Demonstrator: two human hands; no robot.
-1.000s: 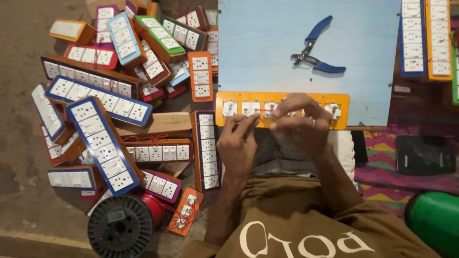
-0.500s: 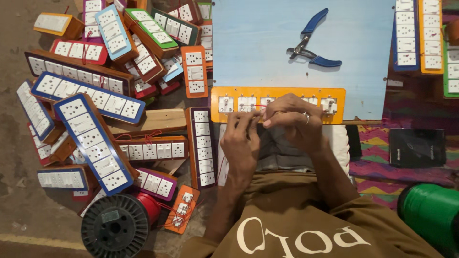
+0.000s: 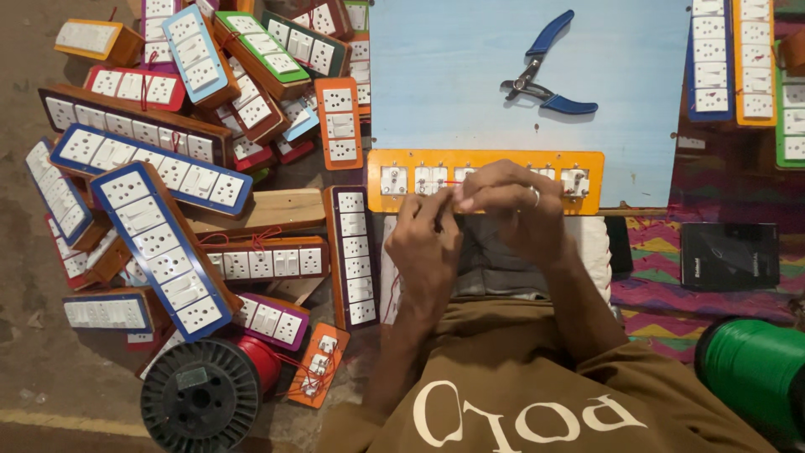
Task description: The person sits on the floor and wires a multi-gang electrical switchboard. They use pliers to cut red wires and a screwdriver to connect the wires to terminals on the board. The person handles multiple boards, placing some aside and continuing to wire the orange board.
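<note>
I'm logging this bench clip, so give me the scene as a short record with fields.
left hand: fingertips at the orange switch panel
right hand: meets the left over the panel; whether anything is held cannot be told
work surface: blue board
tool: blue-handled pliers, untouched
left side: pile of switch boards, black spool
lower right: green spool

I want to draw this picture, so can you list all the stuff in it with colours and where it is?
orange switch panel: one, orange, lying face down under the hands at the blue board's near edge
blue board: one, pale blue, top middle
pliers: one, blue handles, on the blue board
switch boards: a big pile, too many to count, blue, red, orange, green and brown frames, on the left
more switch boards: a few, top right
black spool: one, bottom left
green spool: one, bottom right
black box: one, right
left hand: at the panel
right hand: fingers pinched together at the panel
</note>
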